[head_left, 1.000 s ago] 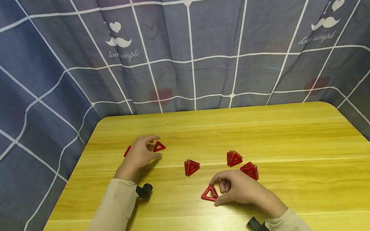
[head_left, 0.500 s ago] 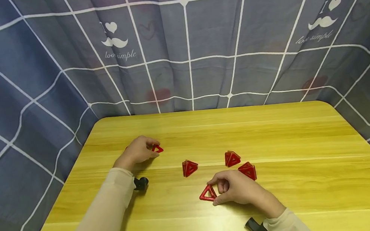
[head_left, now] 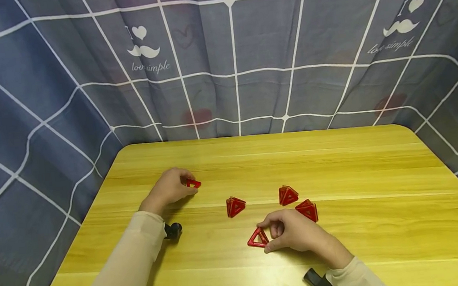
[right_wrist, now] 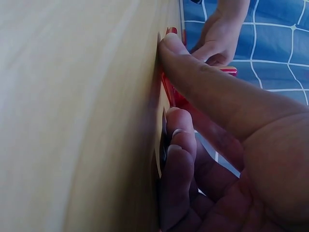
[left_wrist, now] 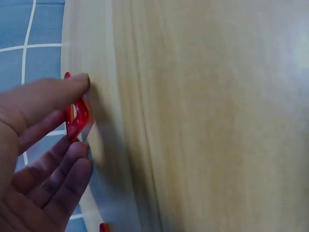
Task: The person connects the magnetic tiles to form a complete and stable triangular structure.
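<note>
At the table's left, my left hand (head_left: 171, 186) pinches a red triangular tile (head_left: 193, 183) with an open middle. In the left wrist view that tile (left_wrist: 79, 116) stands between thumb and fingertips, partly covered by them. My right hand (head_left: 292, 230) is near the front, its thumb and index finger pinching red triangular tiles (head_left: 257, 239). One of these lies flat and another leans up against it; the fingers hide part of them. Just beyond the right hand sits a red tile pyramid (head_left: 306, 211), partly hidden by the hand.
Two more small red tile pyramids stand on the wooden table (head_left: 208, 266): one left of centre (head_left: 235, 206), one farther back (head_left: 288, 195). A red piece (left_wrist: 104, 227) shows at the bottom of the left wrist view. A checked curtain (head_left: 216, 97) borders the table.
My left hand has closed its thumb and fingers on the red triangular tile and tilted it up. The right hand keeps its hold in nearly the same place.
</note>
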A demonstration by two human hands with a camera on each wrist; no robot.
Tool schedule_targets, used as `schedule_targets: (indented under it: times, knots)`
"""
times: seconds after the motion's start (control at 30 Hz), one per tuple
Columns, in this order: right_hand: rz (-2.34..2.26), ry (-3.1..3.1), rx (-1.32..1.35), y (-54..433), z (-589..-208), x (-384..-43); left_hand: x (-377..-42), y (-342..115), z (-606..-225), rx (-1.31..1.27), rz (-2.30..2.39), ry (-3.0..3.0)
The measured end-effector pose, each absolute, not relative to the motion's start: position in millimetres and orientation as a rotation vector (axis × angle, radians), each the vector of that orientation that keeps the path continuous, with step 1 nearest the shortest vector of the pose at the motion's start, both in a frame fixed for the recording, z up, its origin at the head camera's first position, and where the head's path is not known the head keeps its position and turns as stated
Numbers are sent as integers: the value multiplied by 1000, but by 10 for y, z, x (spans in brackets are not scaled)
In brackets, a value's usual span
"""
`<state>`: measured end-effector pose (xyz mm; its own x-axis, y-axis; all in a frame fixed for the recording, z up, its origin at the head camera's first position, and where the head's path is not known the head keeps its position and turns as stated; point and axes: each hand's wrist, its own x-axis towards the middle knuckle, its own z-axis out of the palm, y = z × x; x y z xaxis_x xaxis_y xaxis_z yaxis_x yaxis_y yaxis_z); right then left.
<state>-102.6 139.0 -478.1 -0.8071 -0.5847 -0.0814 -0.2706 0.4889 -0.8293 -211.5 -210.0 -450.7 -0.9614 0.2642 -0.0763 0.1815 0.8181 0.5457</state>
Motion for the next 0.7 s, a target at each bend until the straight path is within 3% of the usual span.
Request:
schedule_targets:
  times: [0.2,0.7]
  knots:
    - [-1235,2386,-720,1390,-4781,-1026,-2004,-2039,-4459,333,980,2824]
    - [-1253,2373,-718,1404,-4774,-1027,-1353,-1471,-4240,889,1237,2591]
